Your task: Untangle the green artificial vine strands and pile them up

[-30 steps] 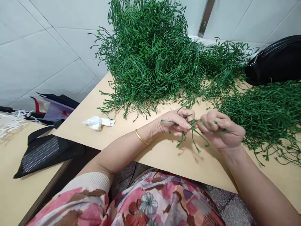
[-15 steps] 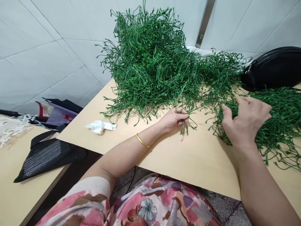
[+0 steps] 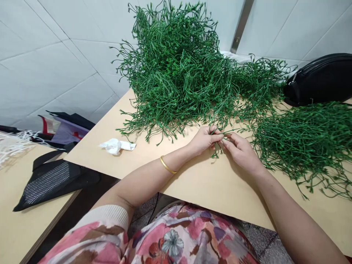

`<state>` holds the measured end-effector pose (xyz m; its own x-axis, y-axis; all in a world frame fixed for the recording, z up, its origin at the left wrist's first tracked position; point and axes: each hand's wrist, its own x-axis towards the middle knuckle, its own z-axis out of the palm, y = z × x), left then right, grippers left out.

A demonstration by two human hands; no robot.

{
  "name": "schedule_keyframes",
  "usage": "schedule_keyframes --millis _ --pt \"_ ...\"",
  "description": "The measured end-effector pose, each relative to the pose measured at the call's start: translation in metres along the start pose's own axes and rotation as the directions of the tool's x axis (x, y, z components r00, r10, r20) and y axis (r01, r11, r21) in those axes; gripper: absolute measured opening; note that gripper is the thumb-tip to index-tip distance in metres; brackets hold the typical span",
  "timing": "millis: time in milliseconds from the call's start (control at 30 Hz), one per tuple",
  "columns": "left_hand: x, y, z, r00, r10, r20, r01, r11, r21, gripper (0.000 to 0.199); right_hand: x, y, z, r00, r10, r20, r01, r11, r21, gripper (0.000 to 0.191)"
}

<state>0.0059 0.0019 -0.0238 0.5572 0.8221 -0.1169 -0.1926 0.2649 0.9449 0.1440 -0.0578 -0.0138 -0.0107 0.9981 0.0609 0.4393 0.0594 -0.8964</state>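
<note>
Thin green artificial plant stems [image 3: 216,152] with small budded tips hang from my left hand [image 3: 205,140], which is closed round them just above the table. My right hand [image 3: 240,151] meets it from the right, its thumb and fingers pinching a green stem of the same bunch. The fingertips of both hands nearly touch, and the pinched ends are partly hidden. Behind my hands rises a tall tangled heap of green stems [image 3: 176,73]. To the right of my right hand lies a second, flatter pile of green stems [image 3: 305,139].
A crumpled white tissue [image 3: 114,146] lies left on the table [image 3: 192,179]. A black bag [image 3: 321,80] stands at the back right against the tiled wall. On the lower left table are a black mesh pouch [image 3: 48,183], white strands [image 3: 16,146] and a folded purple umbrella [image 3: 66,131].
My right hand has come left from above the right-hand pile to my left hand and now pinches a stem there. My left hand has stayed nearly in place, still holding its stems.
</note>
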Motion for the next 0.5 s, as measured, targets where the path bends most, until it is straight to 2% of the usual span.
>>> schedule_keyframes --millis 133,233,333,433,500 --pt "-0.001 0.001 0.003 1.000 0.007 -0.009 -0.006 0.998 0.065 0.020 0.002 -0.003 -0.002 0.999 -0.038 -0.003 0.038 0.998 -0.051 0.022" --pt "-0.001 0.004 0.002 1.000 0.002 0.015 -0.004 0.993 0.118 0.028 0.002 -0.004 -0.003 1.000 -0.017 0.006 0.018 0.993 -0.120 0.027" --pt "-0.001 0.008 0.000 0.995 -0.066 0.070 0.058 0.993 0.105 0.032 0.000 -0.006 -0.004 1.000 -0.013 -0.001 0.012 0.987 -0.162 0.031" --pt "-0.003 0.014 -0.001 0.972 -0.175 0.159 0.177 0.984 -0.003 0.033 0.000 -0.009 -0.007 0.998 -0.048 0.027 0.048 0.998 -0.027 0.031" --pt "-0.007 0.019 0.000 0.939 -0.236 0.250 0.257 0.965 -0.051 0.035 0.000 -0.009 -0.010 0.993 -0.074 0.096 0.063 0.992 0.111 0.035"
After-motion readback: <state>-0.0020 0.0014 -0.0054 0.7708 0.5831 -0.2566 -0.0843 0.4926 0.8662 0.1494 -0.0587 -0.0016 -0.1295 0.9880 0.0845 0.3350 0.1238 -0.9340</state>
